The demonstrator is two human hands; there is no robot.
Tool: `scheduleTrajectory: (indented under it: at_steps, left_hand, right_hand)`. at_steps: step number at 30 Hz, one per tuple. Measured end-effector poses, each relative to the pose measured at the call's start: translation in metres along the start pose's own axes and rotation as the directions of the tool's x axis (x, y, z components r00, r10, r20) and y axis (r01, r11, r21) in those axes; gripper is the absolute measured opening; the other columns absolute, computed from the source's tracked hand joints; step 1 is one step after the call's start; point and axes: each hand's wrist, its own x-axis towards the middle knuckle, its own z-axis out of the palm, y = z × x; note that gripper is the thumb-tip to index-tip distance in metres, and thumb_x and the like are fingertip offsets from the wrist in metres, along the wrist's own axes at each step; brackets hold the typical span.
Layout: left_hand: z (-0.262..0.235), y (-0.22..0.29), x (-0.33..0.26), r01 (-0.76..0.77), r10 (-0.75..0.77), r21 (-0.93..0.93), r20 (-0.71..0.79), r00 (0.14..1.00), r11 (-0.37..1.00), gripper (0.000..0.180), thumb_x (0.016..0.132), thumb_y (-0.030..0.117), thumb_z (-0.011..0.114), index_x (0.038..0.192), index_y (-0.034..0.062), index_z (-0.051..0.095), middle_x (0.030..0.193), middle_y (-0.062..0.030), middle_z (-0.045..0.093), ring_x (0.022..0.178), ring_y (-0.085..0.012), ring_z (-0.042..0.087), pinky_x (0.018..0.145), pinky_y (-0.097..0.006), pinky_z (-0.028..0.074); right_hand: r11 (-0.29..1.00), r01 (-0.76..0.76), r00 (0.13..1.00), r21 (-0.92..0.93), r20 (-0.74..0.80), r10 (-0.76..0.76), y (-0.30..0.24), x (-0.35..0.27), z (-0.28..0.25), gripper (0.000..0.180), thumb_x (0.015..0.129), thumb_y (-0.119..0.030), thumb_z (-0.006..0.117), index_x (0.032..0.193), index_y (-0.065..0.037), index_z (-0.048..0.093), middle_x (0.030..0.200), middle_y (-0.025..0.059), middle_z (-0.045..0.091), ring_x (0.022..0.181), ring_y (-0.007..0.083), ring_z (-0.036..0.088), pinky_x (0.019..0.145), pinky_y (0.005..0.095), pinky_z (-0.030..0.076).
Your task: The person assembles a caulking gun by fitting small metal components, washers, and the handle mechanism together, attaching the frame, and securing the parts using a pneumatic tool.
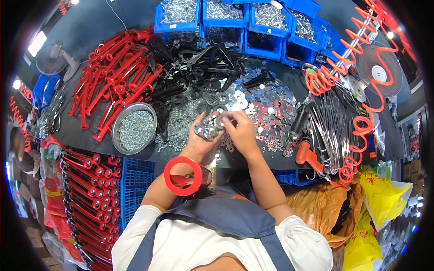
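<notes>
Over the heaped parts at the middle of the bench, my left hand [198,141] is palm up, cupped round several shiny round metal pieces [208,128]. My right hand [244,134] meets it from the right, thumb and fingers pinched on the rim of a round metal piece [220,121] above that handful. The exact shape of these pieces is partly hidden by my fingers. Close to my left forearm stands a red part with a large ring end [169,177], which neither hand touches. Small clear or silvery pieces [178,119] lie beside my left hand, flat metal discs [275,101] beyond my right.
Red ring-ended parts [115,67] and a metal bowl of screws [135,131] lie left. Black plastic parts [203,63] sit behind. Blue bins [226,20] line the back. An orange-handled power driver [307,156], metal rods [332,131] and a red coiled hose [361,131] are right.
</notes>
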Motion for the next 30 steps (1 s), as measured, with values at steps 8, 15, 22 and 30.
scheduleTrajectory:
  at_steps: [8, 15, 22, 30]
  left_hand:
    - [-0.028, -0.002, 0.021, 0.389, -0.194, -0.529, 0.387, 0.902, 0.754, 0.04, 0.099, 0.032, 0.034, 0.106, -0.0021, 0.054, 0.119, -0.0235, 0.056, 0.113, -0.0366, 0.054, 0.099, -0.05, 0.043]
    - [-0.026, -0.005, 0.022, 0.28, -0.195, -0.513, 0.214, 0.957, 0.812, 0.041, 0.099, 0.031, 0.033, 0.104, -0.0043, 0.052, 0.119, -0.0275, 0.055, 0.114, -0.0389, 0.053, 0.099, -0.052, 0.042]
    - [-0.024, -0.007, 0.027, 0.233, -0.187, -0.603, 0.139, 0.972, 0.763, 0.042, 0.099, 0.032, 0.033, 0.106, -0.007, 0.048, 0.119, -0.0291, 0.053, 0.121, -0.0422, 0.048, 0.101, -0.054, 0.04]
    - [-0.026, -0.006, 0.025, 0.131, -0.147, -0.546, 0.015, 0.989, 0.828, 0.038, 0.098, 0.03, 0.035, 0.112, -0.0046, 0.042, 0.12, -0.0313, 0.051, 0.118, -0.0446, 0.049, 0.104, -0.057, 0.038]
  right_hand:
    - [0.996, 0.035, 0.996, -0.081, 0.081, -0.029, -0.008, -0.011, 0.011, 0.022, 0.078, -0.005, 0.07, 0.095, 0.0, 0.058, 0.086, 0.0098, 0.06, 0.07, 0.0164, 0.059, 0.062, 0.0272, 0.047]
    - [0.671, -0.382, 0.903, 0.635, 0.103, 0.417, -0.016, -0.015, 0.009, 0.016, 0.083, -0.002, 0.066, 0.097, 0.0, 0.059, 0.08, -0.0004, 0.06, 0.058, 0.0028, 0.05, 0.052, 0.0186, 0.042]
    - [0.989, 0.145, 0.978, 0.027, -0.157, -0.139, -0.012, -0.025, 0.013, 0.017, 0.08, -0.001, 0.067, 0.096, 0.001, 0.061, 0.09, 0.0059, 0.06, 0.066, 0.0103, 0.056, 0.054, 0.0234, 0.046]
    - [0.952, 0.303, 0.937, -0.036, 0.196, -0.29, -0.019, -0.039, 0.012, 0.045, 0.073, -0.006, 0.073, 0.114, 0.0, 0.056, 0.11, 0.0169, 0.053, 0.098, 0.0313, 0.058, 0.08, 0.0357, 0.051]
